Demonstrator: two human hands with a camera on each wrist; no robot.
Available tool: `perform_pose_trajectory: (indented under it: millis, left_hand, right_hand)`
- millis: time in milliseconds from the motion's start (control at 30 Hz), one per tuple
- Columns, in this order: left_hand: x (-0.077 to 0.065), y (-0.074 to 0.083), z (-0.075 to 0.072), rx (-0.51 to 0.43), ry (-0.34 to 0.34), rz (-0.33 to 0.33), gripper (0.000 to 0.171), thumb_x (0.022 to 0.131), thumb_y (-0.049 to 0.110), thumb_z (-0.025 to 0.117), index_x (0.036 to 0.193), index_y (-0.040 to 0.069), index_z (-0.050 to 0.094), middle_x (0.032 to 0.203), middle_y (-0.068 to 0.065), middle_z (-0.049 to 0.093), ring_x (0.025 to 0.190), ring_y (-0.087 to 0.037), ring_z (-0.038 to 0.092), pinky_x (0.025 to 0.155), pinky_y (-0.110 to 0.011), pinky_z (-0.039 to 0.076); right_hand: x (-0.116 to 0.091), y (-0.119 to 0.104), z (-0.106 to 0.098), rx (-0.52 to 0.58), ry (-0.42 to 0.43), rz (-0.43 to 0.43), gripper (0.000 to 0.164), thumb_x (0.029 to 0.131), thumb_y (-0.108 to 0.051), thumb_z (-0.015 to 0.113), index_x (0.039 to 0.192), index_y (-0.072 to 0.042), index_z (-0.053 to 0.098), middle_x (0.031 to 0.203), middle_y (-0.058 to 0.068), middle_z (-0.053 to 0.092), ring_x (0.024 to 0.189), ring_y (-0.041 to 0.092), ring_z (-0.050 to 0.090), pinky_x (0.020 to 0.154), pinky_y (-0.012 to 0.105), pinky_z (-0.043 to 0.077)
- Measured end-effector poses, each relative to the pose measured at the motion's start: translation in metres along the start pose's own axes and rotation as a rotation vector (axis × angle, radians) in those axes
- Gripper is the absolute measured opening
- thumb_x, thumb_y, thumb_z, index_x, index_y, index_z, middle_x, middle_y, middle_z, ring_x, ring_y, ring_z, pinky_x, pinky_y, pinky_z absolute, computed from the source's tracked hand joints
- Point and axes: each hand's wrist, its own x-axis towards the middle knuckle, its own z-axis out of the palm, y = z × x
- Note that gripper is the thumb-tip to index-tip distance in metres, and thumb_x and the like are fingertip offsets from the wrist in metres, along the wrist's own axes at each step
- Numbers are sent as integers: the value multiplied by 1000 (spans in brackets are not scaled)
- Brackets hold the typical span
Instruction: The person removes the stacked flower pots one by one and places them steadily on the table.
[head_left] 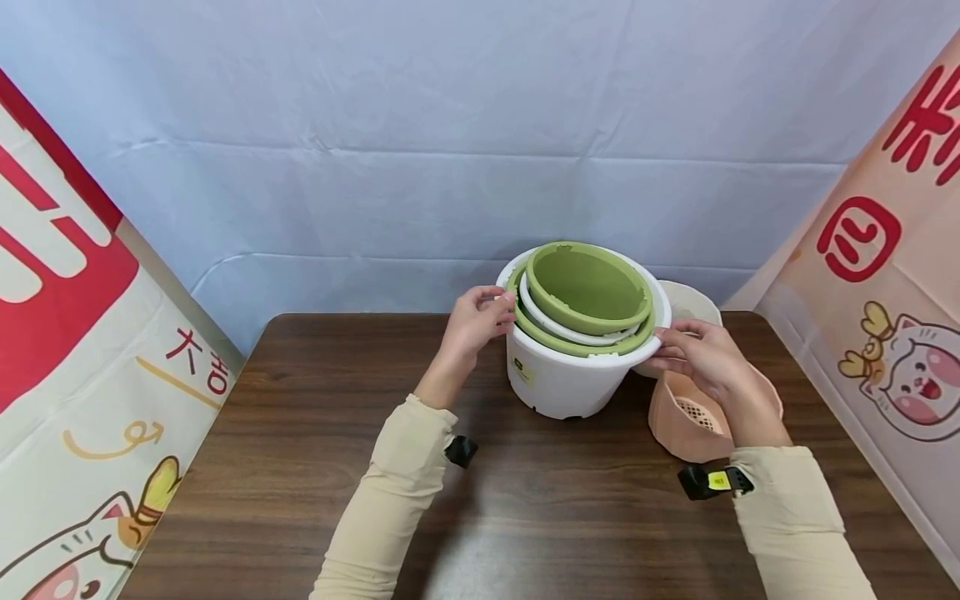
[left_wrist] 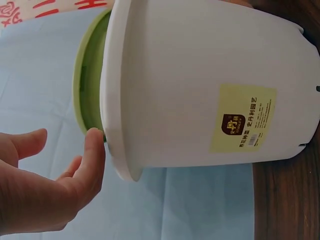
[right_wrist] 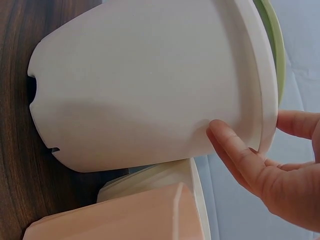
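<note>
Several round flower pots are nested in a large white flower pot [head_left: 562, 392], which stands on the table. Topmost is a green pot [head_left: 588, 283], tilted, with a white rim [head_left: 577, 337] and a wider green rim [head_left: 542, 335] below it. My left hand [head_left: 474, 325] is at the left of the stack; in the left wrist view its forefinger reaches the big pot's rim while the thumb stands apart. My right hand [right_wrist: 280, 175] pinches the big pot's rim on the right, thumb on the top edge and fingers against the wall below. A yellow label [left_wrist: 243, 118] shows on the pot.
A peach pot [head_left: 675, 437] with a perforated bottom stands under my right wrist. Behind it is a cream pot [head_left: 688, 302], partly covered by the white pot. The dark wooden table [head_left: 337, 400] ends at a pale blue cloth backdrop [head_left: 360, 208]. Printed cloths hang at both sides.
</note>
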Motion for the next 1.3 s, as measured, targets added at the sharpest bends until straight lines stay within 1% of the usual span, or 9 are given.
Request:
perform_pose_trajectory:
  millis: [133,233,333,467,700,867,1000,1133,1300]
  left_hand:
    - [3,-1,3,9,-5,-9,33,93,13,59,119,-6,51,108,-23,61,90,-25,62,78,-31,53]
    - [5,-1,5,3,-8,-3,32,93,12,59,117,-7,53,107,-23,60,86,-22,61,78,-30,53]
    - [6,-1,7,3,-18,7,30,92,12,59,115,-7,55,106,-21,60,84,-20,59,77,-29,53]
    - [8,0,9,23,-25,2,29,93,12,59,114,-7,56,103,-19,60,83,-19,58,77,-29,53]
    - [11,4,11,93,-35,-31,32,93,18,59,117,-3,57,112,-15,58,92,-21,58,78,-27,53]
    - [13,7,14,127,-36,-55,34,93,22,59,117,-1,57,111,-12,57,93,-20,57,79,-27,52]
    - [14,9,18,146,-35,-47,33,93,21,59,116,-3,57,111,-13,57,93,-19,55,80,-28,52]
    - [16,9,21,157,-33,-31,33,93,20,59,115,-4,57,114,-15,56,96,-21,57,79,-28,52]
    - [18,11,22,183,-33,-40,36,93,23,59,116,-4,56,117,-15,56,98,-25,61,79,-27,52]
  right_hand:
    - [0,1,1,13,-1,1,22,94,-4,51,106,8,38,77,4,63,71,13,66,69,26,55]
    - [1,2,1,4,-1,-4,21,94,-4,51,105,9,38,78,4,63,71,13,65,70,26,55]
    - [1,2,1,0,1,-10,21,94,-4,51,105,9,38,78,3,63,71,13,65,70,26,55]
    - [1,2,0,19,3,-7,22,94,-4,51,105,9,38,77,4,63,70,13,66,69,26,55]
    - [1,2,0,42,-2,-2,22,94,-4,51,105,9,37,77,5,63,70,14,66,69,27,55]
    - [0,2,-1,49,-5,-1,22,94,-4,51,105,10,37,77,5,64,70,14,66,69,27,55]
    - [0,2,-1,63,-8,0,23,93,-3,52,105,9,37,77,5,65,70,15,66,69,27,55]
    - [0,2,-1,69,-8,-2,23,93,-3,52,105,9,37,77,5,65,70,15,66,69,28,55]
    - [0,2,-1,66,-1,3,23,93,-3,52,106,9,37,77,5,65,70,15,66,70,28,55]
